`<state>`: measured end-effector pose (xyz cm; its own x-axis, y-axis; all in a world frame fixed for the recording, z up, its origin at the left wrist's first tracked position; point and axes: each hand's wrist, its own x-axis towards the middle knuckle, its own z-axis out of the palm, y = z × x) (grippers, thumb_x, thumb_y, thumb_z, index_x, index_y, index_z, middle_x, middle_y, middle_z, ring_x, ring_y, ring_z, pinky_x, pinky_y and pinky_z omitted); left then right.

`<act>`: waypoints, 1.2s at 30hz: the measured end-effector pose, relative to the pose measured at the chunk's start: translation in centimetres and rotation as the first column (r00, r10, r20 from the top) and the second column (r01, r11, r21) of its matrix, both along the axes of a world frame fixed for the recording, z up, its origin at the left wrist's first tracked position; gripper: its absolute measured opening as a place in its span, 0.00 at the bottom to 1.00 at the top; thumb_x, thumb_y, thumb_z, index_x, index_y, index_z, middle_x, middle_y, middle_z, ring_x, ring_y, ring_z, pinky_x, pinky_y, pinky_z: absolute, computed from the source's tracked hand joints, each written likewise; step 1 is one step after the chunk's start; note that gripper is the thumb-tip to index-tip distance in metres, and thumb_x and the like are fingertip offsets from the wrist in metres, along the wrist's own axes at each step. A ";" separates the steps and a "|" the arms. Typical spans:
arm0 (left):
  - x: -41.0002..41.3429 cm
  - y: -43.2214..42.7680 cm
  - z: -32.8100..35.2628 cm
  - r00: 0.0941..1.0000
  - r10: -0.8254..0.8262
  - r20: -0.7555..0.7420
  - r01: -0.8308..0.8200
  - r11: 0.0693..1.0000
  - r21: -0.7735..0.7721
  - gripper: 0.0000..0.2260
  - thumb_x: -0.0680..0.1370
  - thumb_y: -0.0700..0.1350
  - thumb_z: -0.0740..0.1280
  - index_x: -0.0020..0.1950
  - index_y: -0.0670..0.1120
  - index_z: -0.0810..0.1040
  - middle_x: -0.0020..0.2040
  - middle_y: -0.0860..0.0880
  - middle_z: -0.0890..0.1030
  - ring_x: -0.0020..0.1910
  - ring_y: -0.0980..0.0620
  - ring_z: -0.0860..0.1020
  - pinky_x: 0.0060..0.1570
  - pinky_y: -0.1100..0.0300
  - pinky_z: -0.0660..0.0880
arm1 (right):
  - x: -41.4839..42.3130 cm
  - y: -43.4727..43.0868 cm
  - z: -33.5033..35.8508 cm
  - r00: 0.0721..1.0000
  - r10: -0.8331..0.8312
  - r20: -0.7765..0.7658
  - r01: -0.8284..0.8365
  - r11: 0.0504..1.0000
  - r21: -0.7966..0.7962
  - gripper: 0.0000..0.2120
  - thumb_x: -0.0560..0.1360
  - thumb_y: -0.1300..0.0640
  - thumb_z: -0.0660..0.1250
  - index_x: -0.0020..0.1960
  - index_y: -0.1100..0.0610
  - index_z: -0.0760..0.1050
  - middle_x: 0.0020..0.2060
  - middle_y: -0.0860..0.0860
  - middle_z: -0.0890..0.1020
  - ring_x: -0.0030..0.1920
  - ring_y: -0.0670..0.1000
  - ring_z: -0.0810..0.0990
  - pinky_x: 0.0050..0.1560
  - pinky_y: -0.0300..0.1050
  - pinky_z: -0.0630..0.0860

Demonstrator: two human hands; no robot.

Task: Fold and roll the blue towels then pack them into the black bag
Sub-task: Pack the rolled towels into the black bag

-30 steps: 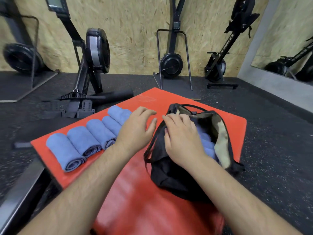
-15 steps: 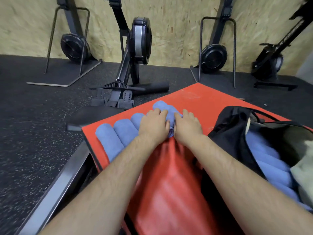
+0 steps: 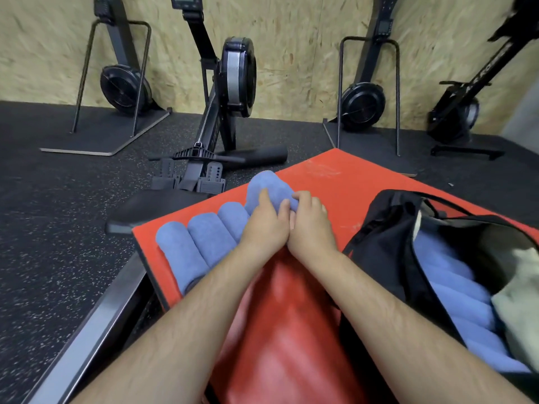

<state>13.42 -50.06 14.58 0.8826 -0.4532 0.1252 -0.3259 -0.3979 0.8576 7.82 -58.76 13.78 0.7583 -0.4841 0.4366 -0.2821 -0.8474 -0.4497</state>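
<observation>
Centre-frame roll (image 3: 269, 186) was clasped at its near end by left hand (image 3: 264, 228) and right hand (image 3: 310, 227), grips curled round it. Judged soft, light, unroll-prone; mid-girth hold advised.

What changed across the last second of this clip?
Both hands left the black bag and its mouth and moved left to the towel row. The left hand and right hand now grip the farthest rolled towel, which looks partly lifted from the red mat. The other rolls, the open bag and the towels inside it stayed put.
</observation>
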 end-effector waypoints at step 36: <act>-19.5 -5.9 6.0 0.652 -0.695 0.304 0.597 0.718 0.359 0.29 0.76 0.53 0.71 0.75 0.52 0.65 0.70 0.56 0.72 0.68 0.61 0.69 0.69 0.63 0.66 | -28.9 -13.7 6.2 0.894 0.082 -0.440 0.042 0.964 0.264 0.17 0.71 0.60 0.64 0.57 0.47 0.68 0.54 0.48 0.72 0.55 0.51 0.72 0.45 0.45 0.69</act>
<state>-6.06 -55.98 20.62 0.2465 -0.9447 0.2161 -0.8511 -0.1044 0.5145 -21.04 -72.45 20.00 0.8523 -0.5157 -0.0869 -0.4883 -0.7251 -0.4856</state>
